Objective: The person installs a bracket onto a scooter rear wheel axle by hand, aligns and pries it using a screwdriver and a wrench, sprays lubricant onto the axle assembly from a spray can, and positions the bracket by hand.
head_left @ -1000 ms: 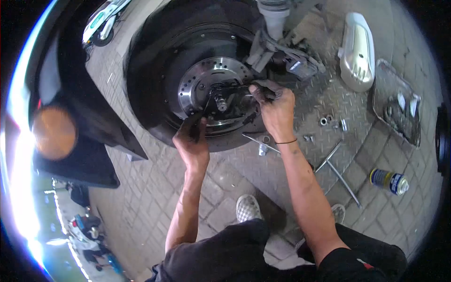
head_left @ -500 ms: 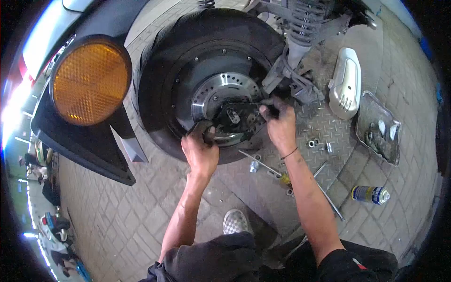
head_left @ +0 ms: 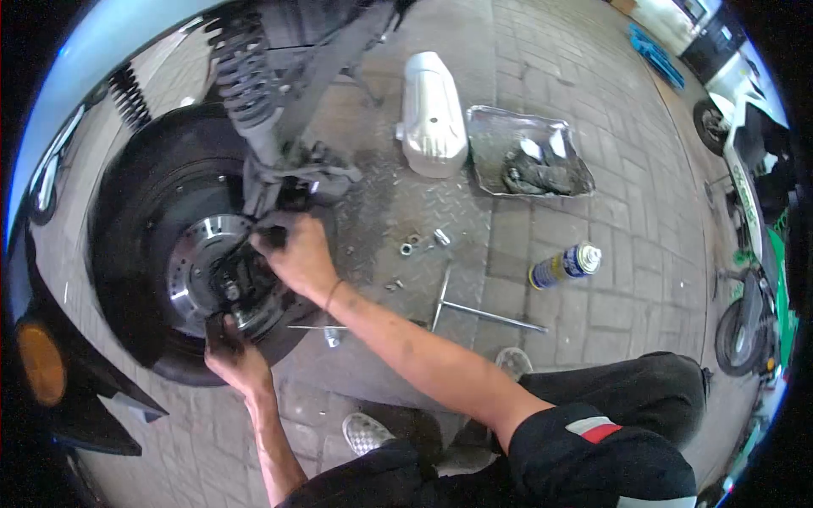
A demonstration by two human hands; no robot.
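A wheel (head_left: 127, 279) with a black tyre stands in front of me, and a shiny drilled brake disc (head_left: 180, 279) sits at its hub. Around the protruding axle (head_left: 231, 289) is a dark, greasy metal plate (head_left: 246, 269). My left hand (head_left: 235, 360), its fingertips blackened, is closed at the plate's lower edge. At the upper right edge, my right hand (head_left: 294, 254) pinches the same plate, with its fingers partly blurred. A shock absorber (head_left: 251, 85) with a coil spring hangs above the wheel, beside a grey brake caliper (head_left: 318, 178).
Right of the wheel lie a silver cover (head_left: 434, 118), a metal tray (head_left: 483, 161) holding dark parts, a spray can (head_left: 563, 266), a T-handle wrench (head_left: 495, 317), sockets (head_left: 441, 238) and a screwdriver shaft (head_left: 309, 327). An orange reflector (head_left: 41, 364) juts in at left. Motorbikes (head_left: 745, 313) stand far right.
My view has swung right, so the wheel and hands now appear further left. Both hands stay at the plate around the axle.
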